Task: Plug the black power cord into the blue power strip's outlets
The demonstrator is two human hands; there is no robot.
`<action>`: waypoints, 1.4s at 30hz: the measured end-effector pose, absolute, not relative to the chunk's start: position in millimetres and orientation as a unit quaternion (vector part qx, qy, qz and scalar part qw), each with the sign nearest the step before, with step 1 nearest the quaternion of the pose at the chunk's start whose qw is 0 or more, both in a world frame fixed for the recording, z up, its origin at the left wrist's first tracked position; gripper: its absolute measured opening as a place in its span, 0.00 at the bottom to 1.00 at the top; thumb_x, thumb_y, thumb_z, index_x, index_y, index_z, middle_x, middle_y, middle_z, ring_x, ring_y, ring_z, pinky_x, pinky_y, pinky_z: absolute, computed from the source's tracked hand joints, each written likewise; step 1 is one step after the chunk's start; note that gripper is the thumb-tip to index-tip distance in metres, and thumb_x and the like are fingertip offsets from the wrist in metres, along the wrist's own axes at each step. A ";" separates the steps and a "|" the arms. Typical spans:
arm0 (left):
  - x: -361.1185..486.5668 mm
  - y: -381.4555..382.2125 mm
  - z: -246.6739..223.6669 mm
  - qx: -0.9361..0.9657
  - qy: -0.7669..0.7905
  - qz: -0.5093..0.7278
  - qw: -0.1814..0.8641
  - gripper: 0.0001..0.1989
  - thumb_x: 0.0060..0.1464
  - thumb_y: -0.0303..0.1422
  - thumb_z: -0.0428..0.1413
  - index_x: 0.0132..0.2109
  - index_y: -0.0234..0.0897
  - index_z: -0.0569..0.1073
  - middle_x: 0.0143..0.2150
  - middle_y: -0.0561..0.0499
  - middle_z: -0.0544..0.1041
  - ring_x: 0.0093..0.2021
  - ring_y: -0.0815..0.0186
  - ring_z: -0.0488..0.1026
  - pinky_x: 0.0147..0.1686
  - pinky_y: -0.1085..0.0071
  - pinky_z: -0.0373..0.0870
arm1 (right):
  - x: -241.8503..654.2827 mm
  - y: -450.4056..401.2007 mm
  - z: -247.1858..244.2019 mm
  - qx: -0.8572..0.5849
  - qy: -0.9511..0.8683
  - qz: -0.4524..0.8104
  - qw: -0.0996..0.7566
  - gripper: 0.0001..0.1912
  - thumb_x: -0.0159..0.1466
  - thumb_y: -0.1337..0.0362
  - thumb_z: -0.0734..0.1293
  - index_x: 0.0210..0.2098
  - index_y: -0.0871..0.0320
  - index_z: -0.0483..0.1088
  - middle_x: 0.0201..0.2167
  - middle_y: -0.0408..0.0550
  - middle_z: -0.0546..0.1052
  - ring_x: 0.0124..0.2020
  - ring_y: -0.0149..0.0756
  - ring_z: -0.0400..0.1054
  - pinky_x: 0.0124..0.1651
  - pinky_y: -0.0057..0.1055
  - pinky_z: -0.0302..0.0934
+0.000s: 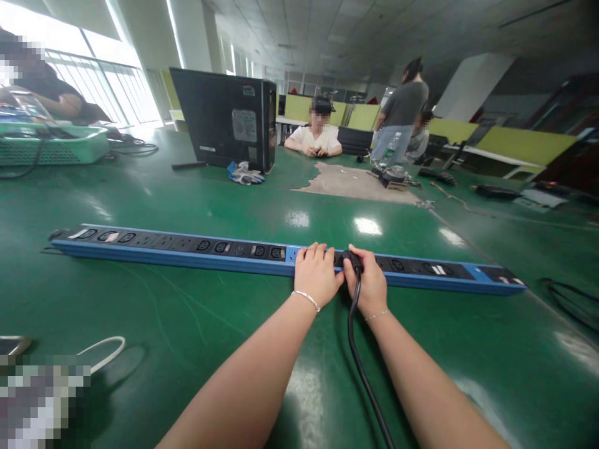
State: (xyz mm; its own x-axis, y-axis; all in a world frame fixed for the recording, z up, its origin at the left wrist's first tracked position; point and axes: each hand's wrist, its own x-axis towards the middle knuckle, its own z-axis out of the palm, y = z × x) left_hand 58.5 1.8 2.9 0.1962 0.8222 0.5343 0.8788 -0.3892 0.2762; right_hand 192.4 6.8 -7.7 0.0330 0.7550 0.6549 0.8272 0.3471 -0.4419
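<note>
A long blue power strip (248,262) with black sockets along its top lies across the green table in front of me. My left hand (316,269) lies over its middle, fingers wrapped across the top and holding the strip. Just to the right, my right hand (369,284) grips a black power plug (354,260) against the sockets. Whether the plug sits fully in a socket I cannot make out. From the plug a thick black cable (354,340) runs down toward me between my forearms.
A black computer tower (219,118) stands at the back left, with gloves (245,173) by its base. A green basket (56,146) is at far left. Black cables (571,299) lie at the right edge. Across the table sits a person (316,134); others are around the room.
</note>
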 end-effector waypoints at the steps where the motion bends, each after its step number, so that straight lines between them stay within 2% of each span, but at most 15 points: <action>1: 58.5 1.5 3.1 -0.771 -0.551 -0.315 0.045 0.22 0.56 0.43 0.48 0.53 0.35 0.68 0.55 0.44 0.70 0.58 0.56 0.61 0.57 0.56 0.54 | 191.9 7.1 -7.2 -0.575 -0.693 -0.039 0.433 0.19 0.61 0.57 0.60 0.49 0.59 0.66 0.46 0.55 0.75 0.45 0.42 0.70 0.48 0.39 0.64; 7: 57.6 1.1 2.9 -0.778 -0.543 -0.313 0.047 0.20 0.56 0.41 0.49 0.53 0.37 0.68 0.56 0.45 0.70 0.58 0.57 0.61 0.56 0.57 0.54 | 187.6 11.5 -7.7 -0.611 -0.687 -0.095 0.382 0.19 0.63 0.56 0.58 0.45 0.61 0.71 0.45 0.57 0.76 0.49 0.45 0.69 0.53 0.43 0.58; 15: 58.9 0.8 3.0 -0.773 -0.551 -0.311 0.051 0.21 0.56 0.43 0.50 0.53 0.39 0.68 0.56 0.46 0.70 0.58 0.57 0.62 0.58 0.55 0.52 | 184.7 11.2 -12.3 -0.603 -0.669 -0.074 0.428 0.17 0.65 0.56 0.56 0.44 0.57 0.71 0.45 0.52 0.77 0.48 0.38 0.69 0.56 0.41 0.52; 26: 60.0 0.5 4.8 -0.775 -0.548 -0.312 0.044 0.20 0.56 0.43 0.49 0.52 0.39 0.69 0.56 0.45 0.70 0.57 0.57 0.63 0.57 0.57 0.52 | 182.8 9.3 -9.3 -0.607 -0.655 -0.072 0.444 0.17 0.65 0.56 0.55 0.41 0.57 0.72 0.44 0.51 0.77 0.47 0.38 0.70 0.57 0.41 0.48; 36: 60.6 0.1 3.3 -0.769 -0.551 -0.321 0.046 0.20 0.56 0.43 0.49 0.52 0.40 0.69 0.56 0.47 0.71 0.58 0.57 0.63 0.57 0.58 0.53 | 180.7 8.0 -6.4 -0.611 -0.653 -0.058 0.443 0.17 0.65 0.57 0.55 0.40 0.56 0.72 0.45 0.51 0.77 0.49 0.40 0.69 0.60 0.47 0.41; 42: 61.3 0.6 2.1 -0.767 -0.550 -0.328 0.048 0.20 0.55 0.43 0.50 0.52 0.39 0.69 0.55 0.47 0.71 0.57 0.57 0.63 0.57 0.58 0.53 | 179.3 7.6 -7.7 -0.611 -0.653 -0.067 0.443 0.17 0.65 0.56 0.55 0.41 0.56 0.72 0.44 0.52 0.77 0.48 0.41 0.70 0.60 0.49 0.42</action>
